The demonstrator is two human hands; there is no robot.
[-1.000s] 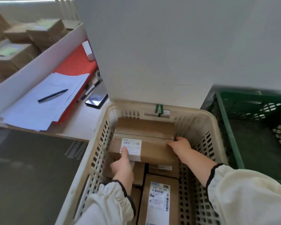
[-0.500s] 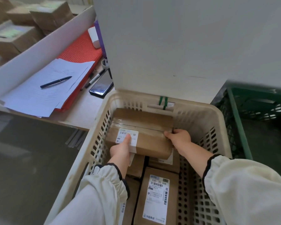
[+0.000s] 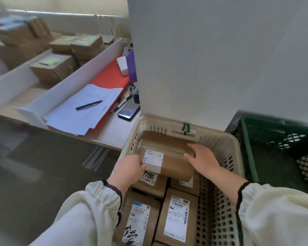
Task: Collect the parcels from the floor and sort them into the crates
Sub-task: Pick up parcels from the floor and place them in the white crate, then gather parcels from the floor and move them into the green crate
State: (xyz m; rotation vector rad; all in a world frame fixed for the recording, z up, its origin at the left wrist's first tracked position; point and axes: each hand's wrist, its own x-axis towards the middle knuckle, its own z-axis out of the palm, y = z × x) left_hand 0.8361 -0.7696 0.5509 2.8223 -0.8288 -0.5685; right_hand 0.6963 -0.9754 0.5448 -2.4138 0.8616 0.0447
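Head view: parcel (image 3: 167,157) hides boxes beneath.

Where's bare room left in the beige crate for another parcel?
Free: the perforated floor strip along the beige crate's right wall, beside the labelled parcels. Crowded: left and middle, already stacked, with both hands on the top parcel. The green crate looks mostly bare.

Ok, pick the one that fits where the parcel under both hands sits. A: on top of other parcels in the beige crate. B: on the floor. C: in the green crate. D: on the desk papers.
A: the parcel rests on other parcels inside the beige crate, with the left hand and right hand at its ends.
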